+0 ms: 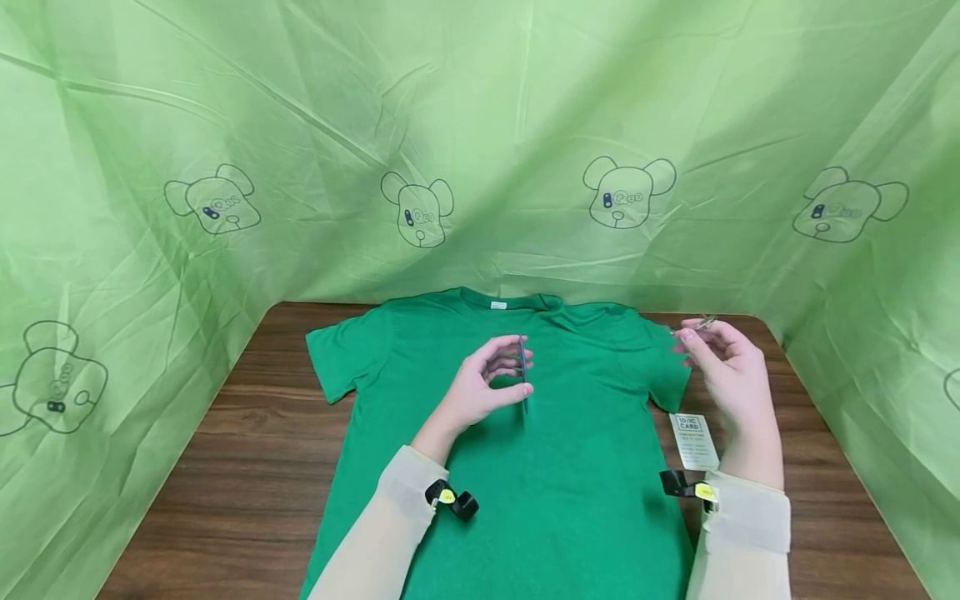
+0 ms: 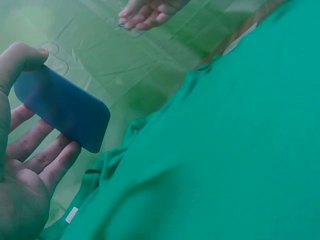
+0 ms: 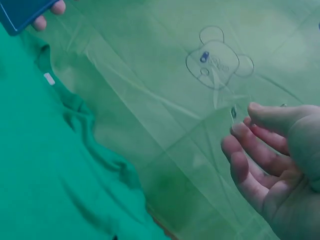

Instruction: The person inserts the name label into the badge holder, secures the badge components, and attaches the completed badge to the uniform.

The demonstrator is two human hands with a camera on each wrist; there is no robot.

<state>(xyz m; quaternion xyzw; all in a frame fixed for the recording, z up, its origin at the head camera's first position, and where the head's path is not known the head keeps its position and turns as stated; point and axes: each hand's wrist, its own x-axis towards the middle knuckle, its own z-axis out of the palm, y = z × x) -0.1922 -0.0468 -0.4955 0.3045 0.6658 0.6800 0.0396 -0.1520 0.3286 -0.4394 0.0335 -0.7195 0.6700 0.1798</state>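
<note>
My left hand (image 1: 495,379) holds a thin blue card holder (image 2: 62,107) by its edges, thumb on one side and fingertips on the other. In the head view the holder is edge-on above the T-shirt. Off to the right, my right hand (image 1: 727,367) pinches a small shiny metal clip (image 1: 705,322) between thumb and fingers. Only bits of that clip show in the right wrist view, so its exact kind is unclear. Beneath both hands a green T-shirt (image 1: 510,483) lies spread on the table, collar at the far side.
A white paper insert printed "ID/IC CARD" (image 1: 693,442) lies by the shirt's right sleeve, near my right wrist. The brown wooden table (image 1: 247,483) is enclosed by a light green curtain (image 1: 495,92) with bear-head drawings at the back and sides.
</note>
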